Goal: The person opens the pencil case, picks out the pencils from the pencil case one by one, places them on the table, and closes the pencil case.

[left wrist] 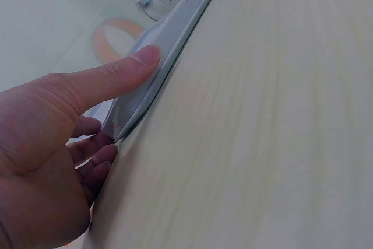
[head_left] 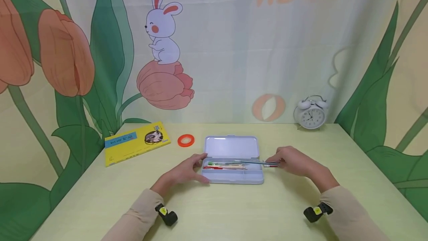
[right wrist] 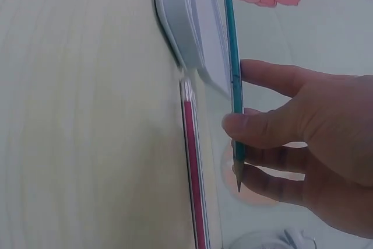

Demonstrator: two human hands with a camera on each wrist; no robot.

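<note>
A pale plastic pencil case (head_left: 222,177) lies on the table with its lid (head_left: 231,147) raised. My left hand (head_left: 184,169) holds its left end, thumb (left wrist: 125,75) along the front wall and fingertips around the corner. Several slim pens and pencils sit in its back compartment, among them a green-ended one (head_left: 210,163) and a red one (head_left: 214,167). Past the case's right end, my right hand (head_left: 294,162) pinches a teal pencil (right wrist: 234,74) between thumb and fingers. The pencil's far end overlaps the case in the head view. Below it, a red striped pencil (right wrist: 195,173) lies on the table.
Behind the case, to the left, are an orange-red tape roll (head_left: 185,145) and a yellow book (head_left: 123,151). A white twin-bell alarm clock (head_left: 311,117) stands at the back right. A printed curtain (head_left: 220,55) hangs behind the table's far edge.
</note>
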